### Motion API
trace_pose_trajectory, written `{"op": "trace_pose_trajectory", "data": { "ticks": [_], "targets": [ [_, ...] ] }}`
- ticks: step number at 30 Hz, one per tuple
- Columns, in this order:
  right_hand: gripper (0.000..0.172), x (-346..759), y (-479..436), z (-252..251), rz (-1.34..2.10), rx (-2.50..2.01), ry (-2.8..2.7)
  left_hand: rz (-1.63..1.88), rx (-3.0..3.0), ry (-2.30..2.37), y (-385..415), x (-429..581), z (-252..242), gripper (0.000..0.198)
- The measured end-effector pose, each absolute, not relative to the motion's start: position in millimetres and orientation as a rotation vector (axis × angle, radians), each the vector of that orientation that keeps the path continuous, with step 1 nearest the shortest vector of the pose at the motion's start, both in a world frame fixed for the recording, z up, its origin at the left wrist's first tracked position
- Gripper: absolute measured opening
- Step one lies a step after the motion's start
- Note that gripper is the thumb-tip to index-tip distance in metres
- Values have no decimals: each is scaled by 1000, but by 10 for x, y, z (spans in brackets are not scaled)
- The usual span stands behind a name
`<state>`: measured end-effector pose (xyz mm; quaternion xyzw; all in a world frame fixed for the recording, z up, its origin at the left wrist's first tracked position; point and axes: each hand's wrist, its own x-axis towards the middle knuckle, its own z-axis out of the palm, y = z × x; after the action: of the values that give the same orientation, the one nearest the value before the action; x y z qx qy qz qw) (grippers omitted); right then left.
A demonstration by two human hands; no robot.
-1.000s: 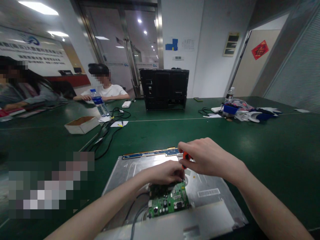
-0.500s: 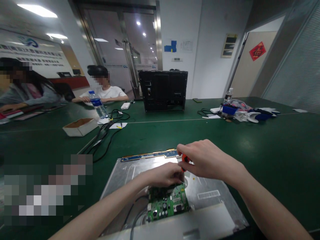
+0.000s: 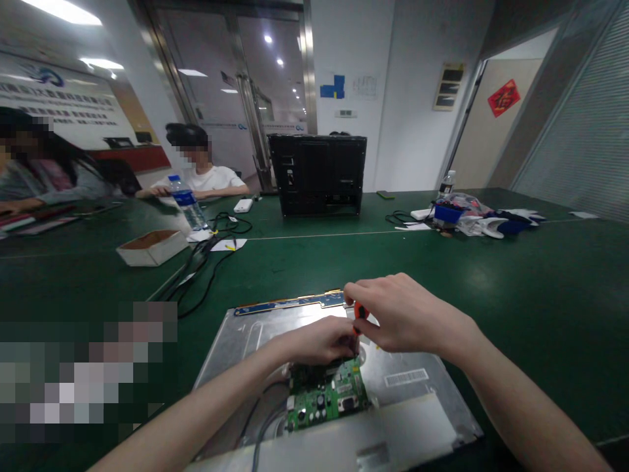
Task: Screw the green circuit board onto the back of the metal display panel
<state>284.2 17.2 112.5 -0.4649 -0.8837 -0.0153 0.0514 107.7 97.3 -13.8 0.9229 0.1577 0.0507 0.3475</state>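
A silver metal panel (image 3: 413, 357) lies on the green table, with a green circuit board (image 3: 327, 398) on it and a narrow blue board (image 3: 289, 304) along its far edge. My right hand (image 3: 393, 308) is closed on the orange and black handle of a screwdriver (image 3: 360, 313), held upright above the top right corner of the green board. My left hand (image 3: 327, 339) reaches in from the left, its fingers pinched together at the screwdriver's lower end. What lies between those fingertips is hidden.
A black monitor (image 3: 318, 176) stands at the back. An open box (image 3: 153, 250), a water bottle (image 3: 187, 204) and black cables (image 3: 209, 272) are at the left. A blue container (image 3: 447, 213) and plastic bags lie at the right. Two people sit at the far left.
The whole view has shifted slightly, so things appear a little further left. Both hands keep nearly the same pose at the screwdriver.
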Motion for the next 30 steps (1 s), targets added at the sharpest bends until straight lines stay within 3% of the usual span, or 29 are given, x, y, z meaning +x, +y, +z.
{"op": "trace_pose_trajectory", "data": {
  "ticks": [16,30],
  "targets": [
    [16,2830,219,1092,-123,-1433,-2707,134,2377,417,963,1063,-147,19],
    [9,2842,222,1102,-119,-1421,-2703,162,2418,422,973,1063,-171,17]
  ]
}}
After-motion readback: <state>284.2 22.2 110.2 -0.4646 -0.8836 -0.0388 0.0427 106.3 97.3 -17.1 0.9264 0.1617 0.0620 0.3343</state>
